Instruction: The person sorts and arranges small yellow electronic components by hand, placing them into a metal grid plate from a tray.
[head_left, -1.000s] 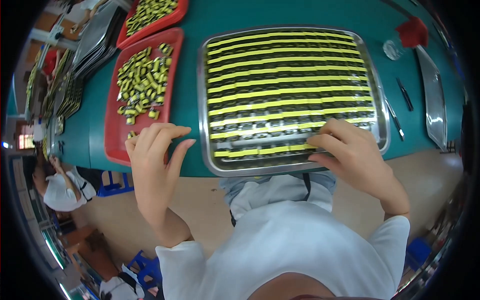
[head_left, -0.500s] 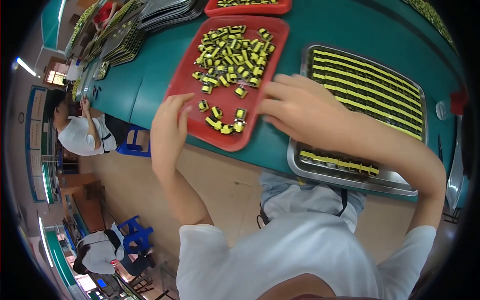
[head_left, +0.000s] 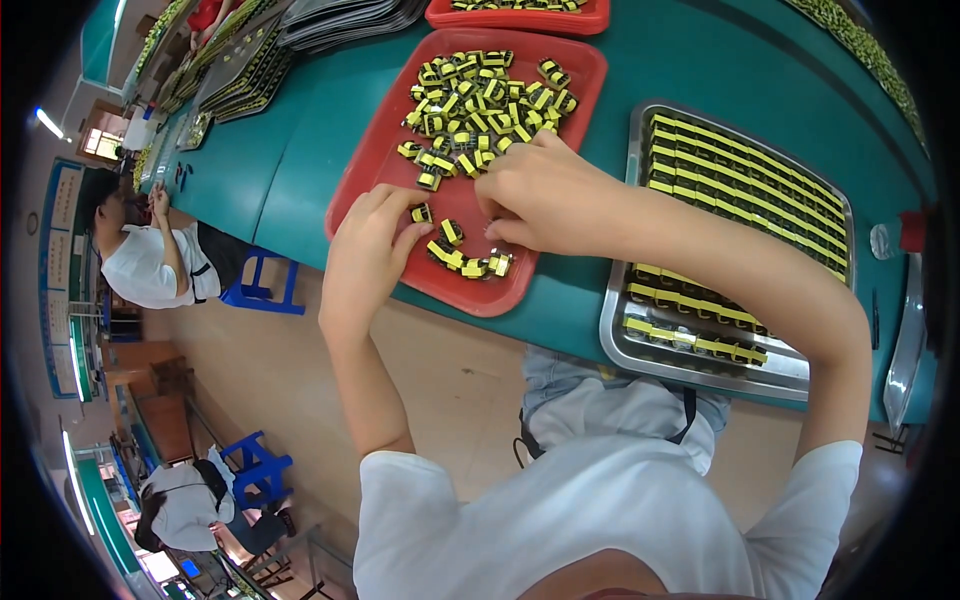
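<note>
In the near part of a red plastic tray, my left hand has its thumb and forefinger closed on a small yellow-banded black part. My right hand is over the tray's right side with its fingers curled together; what they hold, if anything, is hidden. Between and below the hands, a short curved row of yellow-banded parts lies on the tray floor, with a loose one just above it. Beyond my fingers sits a heap of the same parts.
A metal tray at right holds rows of these parts, partly under my right forearm. Another red tray and stacked dark trays stand farther back. A clear cup is at far right. A co-worker sits at left.
My right hand has moved left from beside the red tray to over it, fingers curling. My left hand has closed round the small part it was next to. The view has shifted slightly.
</note>
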